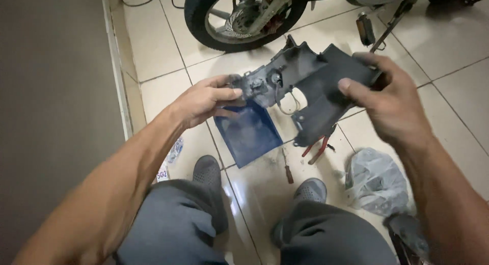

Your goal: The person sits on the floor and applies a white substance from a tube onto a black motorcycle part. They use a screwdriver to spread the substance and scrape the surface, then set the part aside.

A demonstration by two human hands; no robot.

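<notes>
Black plastic fairing panel [310, 79], dusty and irregular in shape, hangs in the air between both hands above the tiled floor [458, 46], roughly level with the knees and just in front of the motorcycle wheel [239, 18]. It seems to be held up and spread wide so that its inner side, with a small fitting and a loop of thin wire [288, 104], faces the person. The left hand [204, 99] pinches the panel's left end, thumb on top and fingers curled beneath. The right hand [389, 99] closes round the right end, thumb pressed on the near face, fingers wrapped behind. Below the panel lie a blue plate [248, 132], red-handled pliers [317, 149], a screwdriver [288, 169] and a crumpled plastic bag [377, 181] by the right shoe.
</notes>
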